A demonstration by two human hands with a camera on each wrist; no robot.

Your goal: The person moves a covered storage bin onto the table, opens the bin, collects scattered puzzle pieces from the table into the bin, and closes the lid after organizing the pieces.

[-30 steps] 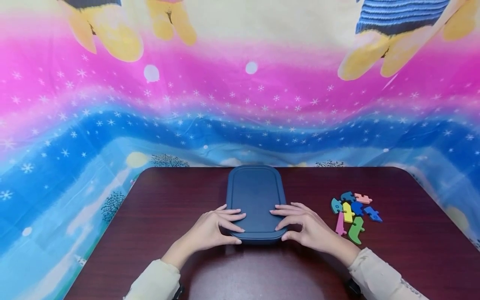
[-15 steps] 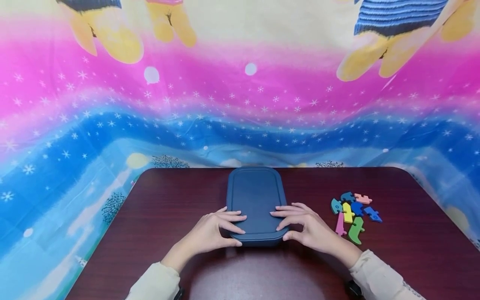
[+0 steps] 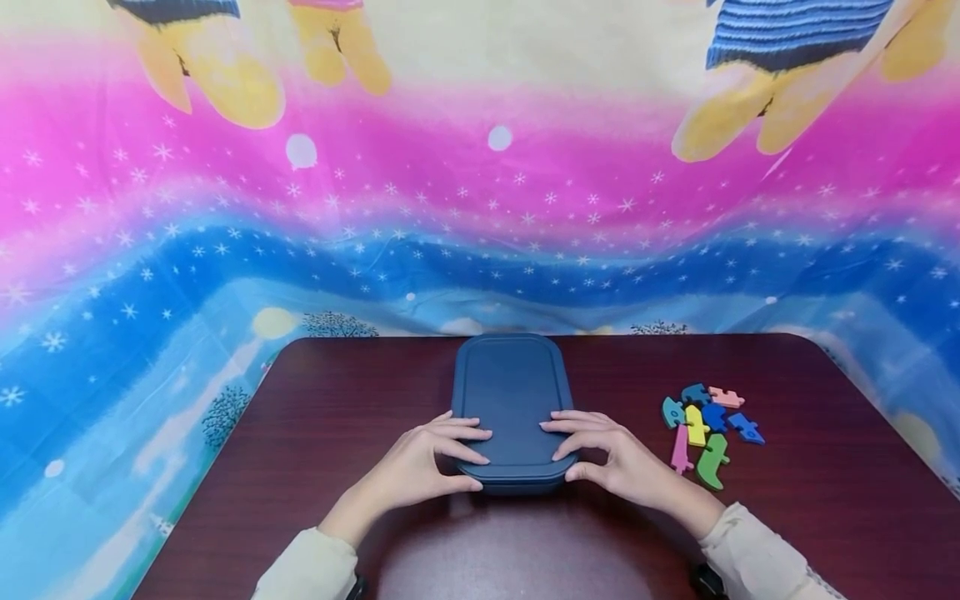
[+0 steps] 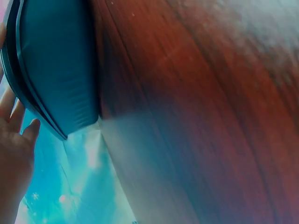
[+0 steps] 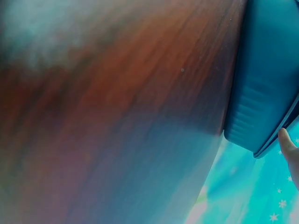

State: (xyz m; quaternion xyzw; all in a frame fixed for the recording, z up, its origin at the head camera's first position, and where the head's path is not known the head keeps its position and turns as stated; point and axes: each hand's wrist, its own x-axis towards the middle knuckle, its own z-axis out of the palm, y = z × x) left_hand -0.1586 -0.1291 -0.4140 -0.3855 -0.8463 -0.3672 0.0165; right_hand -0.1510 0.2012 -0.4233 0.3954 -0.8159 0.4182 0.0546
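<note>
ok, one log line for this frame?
left hand: grips lid, near-left corner | right hand: grips lid, near-right corner | lid: on box | puzzle pieces: on table, right of box

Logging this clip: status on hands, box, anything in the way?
Left hand, right hand gripping near corners of blue box. Lid on top. Puzzle pieces off right, clear of box.
</note>
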